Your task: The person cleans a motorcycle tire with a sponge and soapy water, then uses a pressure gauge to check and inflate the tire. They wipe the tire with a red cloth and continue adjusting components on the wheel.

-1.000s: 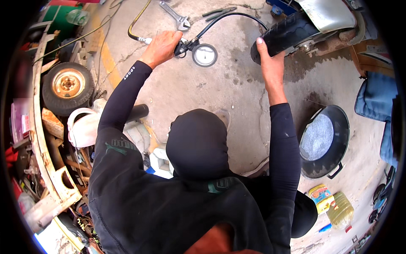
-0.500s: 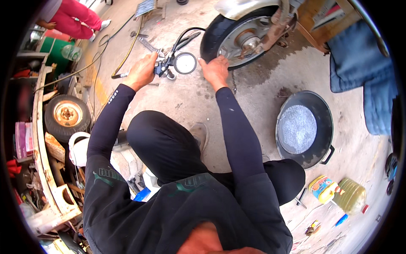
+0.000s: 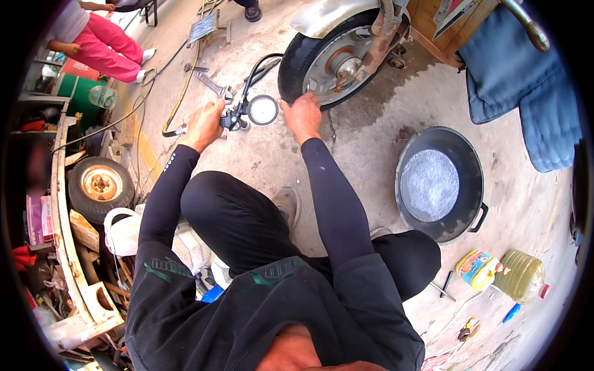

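1 black inflator (image 3: 231, 119), round white dial (image 3: 263, 110), gripped in your left hand (image 3: 204, 126); right hand (image 3: 302, 116) at black rubber tyre (image 3: 292, 71), grip unclear; keep dial facing you.

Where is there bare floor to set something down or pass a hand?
Grey concrete floor lies bare between the dark-sleeved right forearm and round black tub, and between the right and left forearm. It is crowded around the bare left hand: round white-faced gauge, yellow hose, silver wrench.
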A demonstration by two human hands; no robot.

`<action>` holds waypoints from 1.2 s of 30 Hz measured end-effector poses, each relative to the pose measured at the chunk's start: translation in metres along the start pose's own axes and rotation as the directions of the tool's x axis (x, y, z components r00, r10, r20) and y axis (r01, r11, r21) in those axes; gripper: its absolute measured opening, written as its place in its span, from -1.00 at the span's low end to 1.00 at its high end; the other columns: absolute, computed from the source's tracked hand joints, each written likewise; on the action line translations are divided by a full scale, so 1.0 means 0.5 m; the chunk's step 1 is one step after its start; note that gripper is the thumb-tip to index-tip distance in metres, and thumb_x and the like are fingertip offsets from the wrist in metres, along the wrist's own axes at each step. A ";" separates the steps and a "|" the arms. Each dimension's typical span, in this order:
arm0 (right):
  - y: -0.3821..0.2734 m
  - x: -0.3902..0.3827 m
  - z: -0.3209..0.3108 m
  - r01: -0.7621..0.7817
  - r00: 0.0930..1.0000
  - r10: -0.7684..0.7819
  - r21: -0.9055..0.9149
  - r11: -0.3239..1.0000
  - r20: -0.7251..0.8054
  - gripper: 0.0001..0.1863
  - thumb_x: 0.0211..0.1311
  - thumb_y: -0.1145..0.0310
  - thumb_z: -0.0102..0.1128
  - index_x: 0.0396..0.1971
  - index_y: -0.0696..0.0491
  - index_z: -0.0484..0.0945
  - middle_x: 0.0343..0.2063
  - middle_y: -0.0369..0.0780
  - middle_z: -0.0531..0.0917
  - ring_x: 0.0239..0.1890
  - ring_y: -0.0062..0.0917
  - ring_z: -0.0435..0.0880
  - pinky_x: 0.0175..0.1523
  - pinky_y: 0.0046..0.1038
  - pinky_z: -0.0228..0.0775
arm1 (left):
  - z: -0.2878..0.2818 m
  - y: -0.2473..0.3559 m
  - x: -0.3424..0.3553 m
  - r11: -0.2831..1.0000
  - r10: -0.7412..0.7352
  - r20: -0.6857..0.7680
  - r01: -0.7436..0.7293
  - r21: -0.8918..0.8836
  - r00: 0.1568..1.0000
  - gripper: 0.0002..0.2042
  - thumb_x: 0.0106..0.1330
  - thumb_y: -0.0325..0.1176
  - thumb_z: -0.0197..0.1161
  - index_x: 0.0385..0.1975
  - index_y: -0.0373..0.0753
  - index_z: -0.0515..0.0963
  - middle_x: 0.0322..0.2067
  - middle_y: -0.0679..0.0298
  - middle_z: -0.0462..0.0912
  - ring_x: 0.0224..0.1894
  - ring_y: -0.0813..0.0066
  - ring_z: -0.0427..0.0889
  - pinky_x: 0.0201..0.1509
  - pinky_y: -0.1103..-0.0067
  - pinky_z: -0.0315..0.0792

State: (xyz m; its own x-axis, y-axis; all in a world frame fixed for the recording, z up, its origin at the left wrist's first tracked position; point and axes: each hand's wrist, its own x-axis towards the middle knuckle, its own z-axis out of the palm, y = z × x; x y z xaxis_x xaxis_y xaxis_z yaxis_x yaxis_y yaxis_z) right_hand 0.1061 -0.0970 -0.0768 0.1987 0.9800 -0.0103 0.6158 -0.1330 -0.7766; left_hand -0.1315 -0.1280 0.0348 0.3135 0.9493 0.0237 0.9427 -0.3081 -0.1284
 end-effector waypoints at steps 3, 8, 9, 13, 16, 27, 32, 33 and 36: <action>-0.001 0.007 0.007 -0.014 1.000 0.014 -0.015 1.000 0.001 -0.22 -0.03 -0.06 0.46 -0.09 0.32 0.37 -0.07 0.08 0.52 0.03 -0.11 0.53 0.06 -0.24 0.47 | 0.007 0.000 0.000 1.000 -0.002 -0.007 0.002 -0.003 1.000 -0.79 0.07 -0.53 0.19 -0.29 -0.24 0.41 -0.41 -0.05 0.56 -0.35 -0.16 0.60 -0.29 0.10 0.46; -0.004 0.008 0.003 -0.009 1.000 0.009 -0.029 1.000 0.006 -0.23 -0.03 -0.07 0.45 -0.09 0.31 0.38 -0.08 0.07 0.52 0.02 -0.12 0.54 0.06 -0.27 0.47 | 0.008 0.009 -0.002 1.000 -0.019 0.007 0.019 -0.011 1.000 -0.83 0.07 -0.52 0.19 -0.33 -0.26 0.42 -0.41 -0.06 0.57 -0.36 -0.15 0.61 -0.28 0.11 0.48; -0.003 0.008 0.005 -0.007 1.000 0.007 -0.034 0.999 0.005 -0.22 -0.03 -0.07 0.45 -0.09 0.31 0.38 -0.08 0.07 0.52 0.01 -0.12 0.54 0.06 -0.27 0.47 | 0.006 0.010 -0.002 1.000 -0.023 0.012 0.023 -0.015 1.000 -0.83 0.07 -0.52 0.19 -0.34 -0.26 0.42 -0.41 -0.06 0.57 -0.36 -0.15 0.61 -0.28 0.11 0.48; -0.001 0.011 0.010 0.005 1.000 -0.005 -0.042 0.999 -0.003 -0.22 -0.03 -0.07 0.45 -0.10 0.32 0.38 -0.10 0.06 0.52 0.00 -0.12 0.54 0.05 -0.27 0.47 | 0.005 0.013 -0.001 1.000 -0.017 0.019 0.017 -0.004 1.000 -0.86 0.07 -0.52 0.18 -0.37 -0.28 0.43 -0.41 -0.07 0.57 -0.35 -0.15 0.61 -0.27 0.11 0.48; -0.003 0.010 0.010 0.012 1.000 -0.012 -0.042 0.999 -0.004 -0.22 -0.03 -0.07 0.45 -0.11 0.33 0.38 -0.11 0.07 0.52 0.00 -0.12 0.54 0.05 -0.27 0.47 | 0.007 0.009 -0.003 1.000 -0.008 0.014 0.008 -0.002 1.000 -0.87 0.06 -0.52 0.18 -0.38 -0.29 0.43 -0.42 -0.07 0.57 -0.34 -0.15 0.60 -0.26 0.12 0.48; -0.004 0.011 0.010 0.010 1.000 -0.011 -0.048 0.999 -0.019 -0.21 -0.04 -0.08 0.46 -0.11 0.34 0.38 -0.12 0.07 0.52 -0.02 -0.13 0.55 0.03 -0.28 0.49 | 0.000 0.011 -0.003 1.000 0.009 0.006 -0.009 0.004 1.000 -0.90 0.07 -0.51 0.15 -0.42 -0.29 0.43 -0.44 -0.05 0.57 -0.35 -0.12 0.60 -0.27 0.15 0.48; -0.001 0.012 0.018 0.031 0.999 -0.034 -0.072 0.997 -0.039 -0.21 -0.04 -0.11 0.45 -0.12 0.32 0.40 -0.15 0.05 0.54 -0.06 -0.15 0.58 -0.01 -0.28 0.51 | 0.000 0.006 -0.006 1.000 0.017 -0.026 -0.017 -0.022 1.000 -0.79 0.06 -0.54 0.15 -0.27 -0.26 0.39 -0.42 -0.02 0.56 -0.34 -0.10 0.60 -0.28 0.14 0.47; 0.003 0.013 0.023 0.038 0.998 -0.043 -0.092 0.995 -0.052 -0.21 -0.04 -0.13 0.44 -0.13 0.31 0.40 -0.16 0.05 0.55 -0.07 -0.15 0.58 -0.02 -0.29 0.51 | -0.001 0.010 -0.011 1.000 -0.001 -0.034 0.000 -0.030 0.999 -0.76 0.06 -0.54 0.15 -0.24 -0.25 0.38 -0.41 -0.02 0.57 -0.34 -0.10 0.60 -0.28 0.14 0.47; 0.000 0.016 0.032 0.044 0.997 -0.052 -0.147 0.988 -0.053 -0.19 -0.06 -0.21 0.40 -0.16 0.29 0.43 -0.17 0.02 0.56 -0.11 -0.19 0.60 -0.05 -0.30 0.52 | 0.003 -0.004 -0.011 0.996 0.080 -0.091 -0.084 -0.041 0.993 -0.68 0.05 -0.56 0.14 -0.15 -0.23 0.35 -0.38 -0.01 0.56 -0.32 -0.10 0.59 -0.29 0.14 0.46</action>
State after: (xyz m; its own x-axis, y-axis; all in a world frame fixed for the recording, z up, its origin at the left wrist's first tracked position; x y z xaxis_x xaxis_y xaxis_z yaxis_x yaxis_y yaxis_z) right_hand 0.0955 -0.0868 -0.0873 0.2065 0.9764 0.0637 0.7294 -0.1102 -0.6752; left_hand -0.1354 -0.1325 0.0332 0.3972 0.9118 0.1038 0.9168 -0.3892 -0.0895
